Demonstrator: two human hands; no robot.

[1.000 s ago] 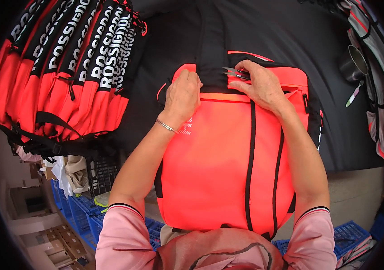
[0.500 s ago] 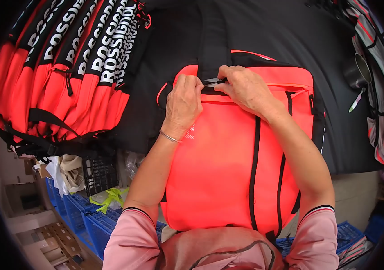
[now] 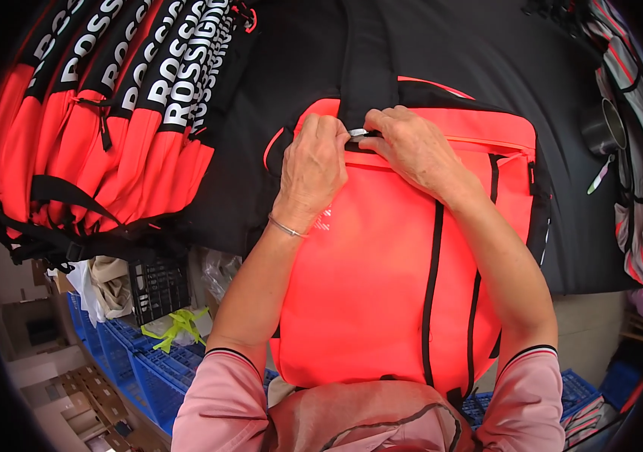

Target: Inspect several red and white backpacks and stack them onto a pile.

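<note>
A bright coral-red backpack with black trim lies in front of me, its lower end against my body. Both hands work close together at its far end, beside a wide black strap. My left hand is closed, fingertips pinched at the bag's edge; what they pinch is hidden. Closed as well, my right hand holds small thread snips, whose silver blades point towards the left fingertips. The handle of the snips is hidden in my right hand.
Several red and black bags stand stacked at the left of the black-covered table. On the right lie a dark metal cup, a small white-and-green tool and grey-red bag pieces. Blue crates stand below.
The snips' blades show less than before, nearer the left fingertips. My hands stay almost in place at the bag's far end. The whole view has shifted slightly.
</note>
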